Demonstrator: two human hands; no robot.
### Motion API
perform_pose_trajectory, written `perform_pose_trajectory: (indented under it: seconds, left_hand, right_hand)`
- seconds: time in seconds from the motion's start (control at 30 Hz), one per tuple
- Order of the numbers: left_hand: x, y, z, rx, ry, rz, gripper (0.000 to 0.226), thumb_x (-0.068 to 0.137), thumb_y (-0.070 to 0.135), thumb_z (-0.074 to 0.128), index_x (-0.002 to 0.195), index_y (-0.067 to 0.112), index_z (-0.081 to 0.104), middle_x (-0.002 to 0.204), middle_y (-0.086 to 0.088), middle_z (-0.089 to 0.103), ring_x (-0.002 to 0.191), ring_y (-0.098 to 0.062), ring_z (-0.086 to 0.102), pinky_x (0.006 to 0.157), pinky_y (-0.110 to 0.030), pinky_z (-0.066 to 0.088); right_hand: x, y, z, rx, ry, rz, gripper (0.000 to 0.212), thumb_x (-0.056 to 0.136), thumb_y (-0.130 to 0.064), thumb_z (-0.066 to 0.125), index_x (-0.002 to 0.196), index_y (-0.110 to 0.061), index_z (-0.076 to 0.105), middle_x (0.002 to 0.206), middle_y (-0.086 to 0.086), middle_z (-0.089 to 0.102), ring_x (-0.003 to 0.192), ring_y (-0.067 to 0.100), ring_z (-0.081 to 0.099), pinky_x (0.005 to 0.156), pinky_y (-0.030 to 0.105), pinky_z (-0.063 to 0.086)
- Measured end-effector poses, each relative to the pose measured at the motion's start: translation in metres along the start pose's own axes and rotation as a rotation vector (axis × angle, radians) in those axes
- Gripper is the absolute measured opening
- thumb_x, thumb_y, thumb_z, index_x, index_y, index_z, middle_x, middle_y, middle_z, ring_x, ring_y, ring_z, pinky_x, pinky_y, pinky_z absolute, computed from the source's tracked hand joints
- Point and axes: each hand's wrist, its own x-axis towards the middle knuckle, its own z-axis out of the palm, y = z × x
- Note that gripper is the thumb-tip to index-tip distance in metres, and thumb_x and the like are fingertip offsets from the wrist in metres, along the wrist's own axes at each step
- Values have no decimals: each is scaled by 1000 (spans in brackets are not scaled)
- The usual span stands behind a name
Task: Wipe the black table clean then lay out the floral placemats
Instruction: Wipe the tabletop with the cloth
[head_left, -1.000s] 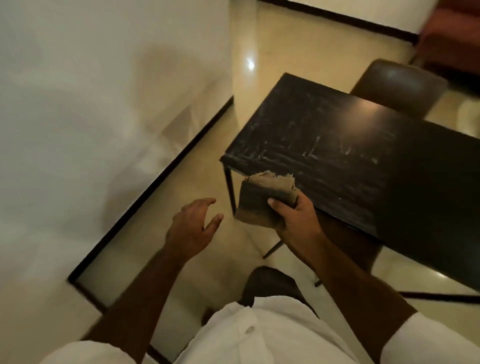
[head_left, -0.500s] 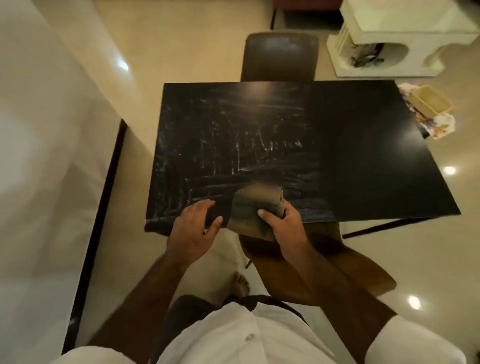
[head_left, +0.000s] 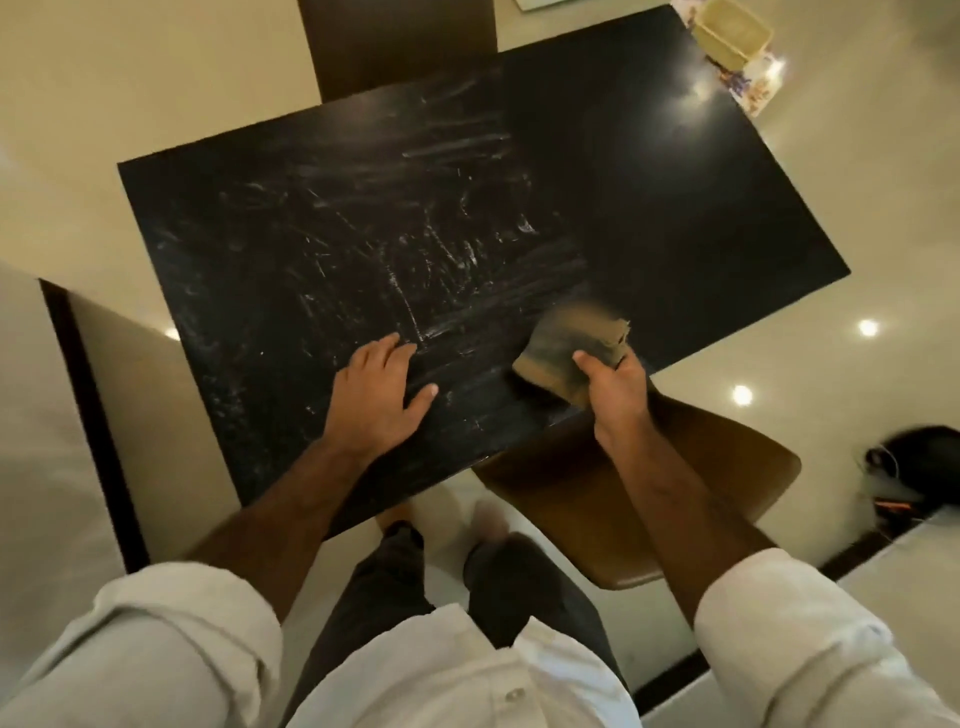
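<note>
step: wiping phase; placemats not laid yet.
left hand (head_left: 379, 400): flat on the table (head_left: 675, 208) near the front edge, fingers spread, holds nothing. Likely a brace so the person can lean in over the top.
right hand (head_left: 618, 400): fingers and thumb curled round a folded brown cloth (head_left: 566, 353), pinching its near end. Cloth's free end lies on the table top at the front edge, just right of the left hand. Cloth is blurred, exact fold unclear.
table state: left half carries pale streaks (head_left: 415, 249); right half looks plain dark. Cloth sits about where the two zones meet, so judged mid-job, roughly half left.
placemats (head_left: 756, 88): floral sheet visible off the far right corner of the table, under a tan basket (head_left: 732, 28). Cannot tell what they rest on. Parked off the top, probably to keep the surface free for wiping.
chair (head_left: 717, 488): brown seat tucked partly under the front right edge, below the right forearm.
next: judged, sweep the cloth across the streaked half.
risk: dry cloth may only smear the streaks.
</note>
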Motion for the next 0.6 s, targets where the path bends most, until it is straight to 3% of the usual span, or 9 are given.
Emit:
perform_pose_trajectory:
  seconds: [0.13, 0.2, 0.3, 0.4, 0.5, 0.6]
  left_hand:
    - [41, -14, 1, 111, -27, 23, 90, 98, 72, 64, 169, 28, 33, 181, -7, 23, 167, -39, 20, 128, -67, 30]
    - [56, -16, 4, 157, -35, 23, 98, 93, 78, 64, 170, 29, 29, 183, -8, 19, 168, -40, 17, 129, -68, 29]
    - [69, -19, 14, 195, -18, 1, 106, 90, 86, 59, 172, 29, 24, 185, -9, 10, 170, -41, 9, 131, -70, 23]
    - [72, -17, 27, 206, 34, 9, 110, 91, 90, 52, 175, 28, 16, 186, -11, 1, 171, -44, 3, 133, -71, 16]
    - [77, -11, 38, 208, 64, 1, 110, 94, 91, 45, 177, 29, 7, 186, -11, -9, 171, -44, -4, 134, -70, 9]
    - [85, -5, 47, 208, 68, -14, 109, 95, 92, 39, 178, 31, 3, 186, -9, -15, 171, -42, -8, 135, -69, 7]
  right_hand:
    - [35, -17, 5, 76, 72, 44, 52, 105, -8, 72, 152, -29, 60, 139, -3, 71, 128, 19, 69, 113, 46, 59]
    - [49, -21, 5, -30, 102, 60, 52, 106, -11, 72, 154, -26, 58, 144, -1, 68, 133, 21, 66, 117, 48, 55]
    - [64, -16, -5, -648, 186, 7, 64, 102, -28, 79, 159, -21, 49, 154, 7, 60, 143, 31, 59, 118, 49, 54]
    - [67, -7, -18, -1189, 327, -226, 92, 92, -47, 86, 164, -19, 35, 159, 17, 47, 145, 43, 52, 110, 58, 56]
    - [76, -4, -23, -1414, 325, -540, 86, 93, -55, 81, 162, -24, 39, 159, 18, 46, 144, 44, 48, 111, 60, 54]
    - [92, 4, -14, -1482, 152, -654, 71, 107, -62, 56, 167, -29, 37, 176, 16, 31, 161, 45, 30, 126, 67, 37]
